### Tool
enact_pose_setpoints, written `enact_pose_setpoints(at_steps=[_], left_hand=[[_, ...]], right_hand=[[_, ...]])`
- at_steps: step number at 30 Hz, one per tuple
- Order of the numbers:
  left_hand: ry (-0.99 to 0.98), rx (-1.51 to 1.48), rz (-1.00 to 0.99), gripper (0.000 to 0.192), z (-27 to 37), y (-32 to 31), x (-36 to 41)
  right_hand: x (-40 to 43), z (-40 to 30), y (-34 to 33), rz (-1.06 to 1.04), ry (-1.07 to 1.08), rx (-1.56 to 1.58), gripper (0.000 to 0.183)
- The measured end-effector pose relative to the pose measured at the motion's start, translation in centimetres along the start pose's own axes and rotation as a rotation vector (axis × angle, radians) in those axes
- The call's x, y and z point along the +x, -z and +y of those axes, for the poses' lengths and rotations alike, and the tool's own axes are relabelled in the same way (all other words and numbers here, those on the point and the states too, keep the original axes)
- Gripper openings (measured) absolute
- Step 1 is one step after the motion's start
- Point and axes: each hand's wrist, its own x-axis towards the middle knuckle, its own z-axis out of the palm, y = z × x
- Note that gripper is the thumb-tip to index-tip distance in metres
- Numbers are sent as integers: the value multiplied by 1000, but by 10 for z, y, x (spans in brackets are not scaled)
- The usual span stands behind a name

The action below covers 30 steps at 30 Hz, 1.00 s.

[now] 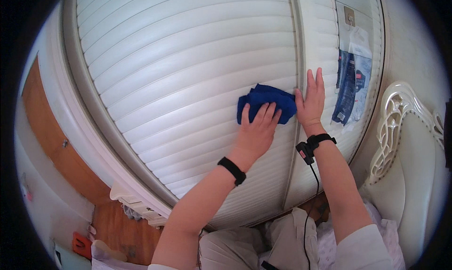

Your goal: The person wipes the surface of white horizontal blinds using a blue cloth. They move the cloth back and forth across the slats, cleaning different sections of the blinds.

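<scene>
My left hand [257, 132] presses a folded dark blue cloth [270, 100] flat against the white slatted panel of a sliding wardrobe door [197, 79], fingers spread over its lower part. To the right, my right hand [311, 102] rests against the pale upright door frame [312, 40] with its fingers raised and apart, holding nothing. Its thumb is close to the cloth's right edge; whether they touch I cannot tell. Black straps circle both wrists, and a small black device with a cable sits on the right one.
Packaged items [358, 75] hang from a hook [349, 16] at right. Beside them stands an ornate cream headboard [406, 143]. A white drawer cabinet [136, 203], wooden floor [123, 234] and brown door [58, 132] lie at left.
</scene>
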Motion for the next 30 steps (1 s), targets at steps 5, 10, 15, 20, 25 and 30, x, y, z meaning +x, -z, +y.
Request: enact_pose_setpoints(at_steps=[5, 10, 15, 20, 25, 30], left_hand=[[124, 38, -61, 70, 16, -14, -6], [119, 109, -39, 67, 1, -18, -21], [149, 250, 58, 58, -25, -12, -69], [204, 201, -48, 55, -57, 27, -128], [274, 272, -129, 59, -89, 64, -181], [415, 313, -203, 62, -104, 99, -204]], right_hand=[[1, -4, 0, 8, 17, -11, 67], [-2, -4, 0, -14, 8, -21, 66], [0, 2, 2, 7, 34, -26, 66], [-1, 4, -1, 8, 27, -30, 66], [0, 5, -1, 17, 43, -4, 65], [0, 5, -1, 27, 45, -10, 64]])
